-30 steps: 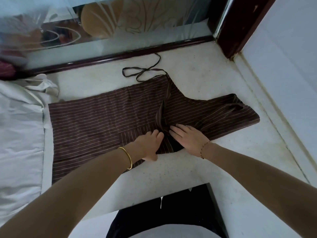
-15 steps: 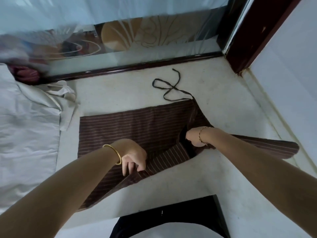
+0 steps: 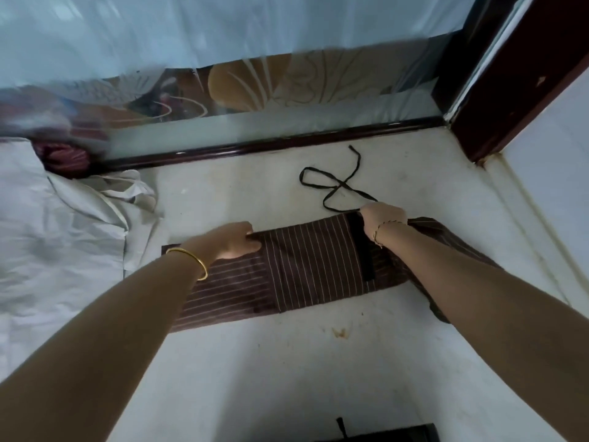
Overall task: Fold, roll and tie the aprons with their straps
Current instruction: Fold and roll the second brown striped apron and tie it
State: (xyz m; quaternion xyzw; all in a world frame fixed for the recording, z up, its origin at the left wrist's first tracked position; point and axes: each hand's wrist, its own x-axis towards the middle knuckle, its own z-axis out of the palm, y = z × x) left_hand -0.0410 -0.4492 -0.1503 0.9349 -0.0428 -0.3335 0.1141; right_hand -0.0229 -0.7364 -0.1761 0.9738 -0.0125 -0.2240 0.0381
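Brown pin-striped cloth apron [image 3: 312, 269] lies folded into a long band on the pale floor [image 3: 287, 362], with its thin black strap [image 3: 331, 183] looped loose on the floor beyond the far edge. Left hand [image 3: 237, 239] and right hand [image 3: 384, 218] sit well apart on that far edge, each with fingers curled and clamped on the cloth, the right at the strap's root. Judged soft, light and limp: the cloth will sag between grips, so take hold at edges and corners, keep it taut, and leave the strap free for tying.
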